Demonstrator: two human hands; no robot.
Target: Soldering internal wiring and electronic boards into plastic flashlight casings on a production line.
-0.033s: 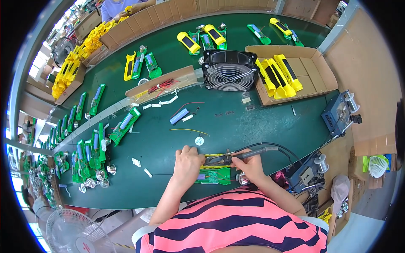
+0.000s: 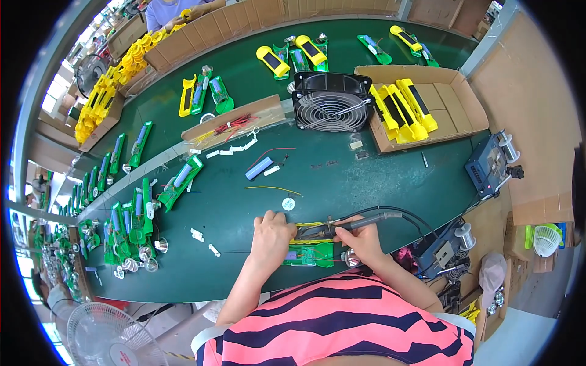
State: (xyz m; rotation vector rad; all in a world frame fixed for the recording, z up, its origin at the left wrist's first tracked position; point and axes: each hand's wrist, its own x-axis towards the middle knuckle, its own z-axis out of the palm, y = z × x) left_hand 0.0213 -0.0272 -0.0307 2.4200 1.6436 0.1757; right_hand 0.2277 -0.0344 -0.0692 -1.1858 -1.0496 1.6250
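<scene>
My right hand (image 2: 361, 239) is closed round the dark handle of a soldering iron (image 2: 379, 218), whose front end lies over a yellow plastic casing (image 2: 316, 241) near the table's front edge. At the casing's left end my left hand (image 2: 273, 236) grips it with curled fingers, which hide that end. Against the casing's near side lies a green plastic housing (image 2: 322, 255) with a circuit board. A shiny round reflector (image 2: 351, 258) sits just right of the housing, beneath my right hand. The iron's tip cannot be made out.
A black metal fan (image 2: 332, 104) stands beyond my hands, beside a cardboard tray (image 2: 455, 131) with yellow casings. Green housings (image 2: 141, 213) with reflectors cluster at left. A blue battery cell (image 2: 259, 168) and loose wires lie mid-table. Blue soldering stations (image 2: 485, 165) stand at right, trailing cables.
</scene>
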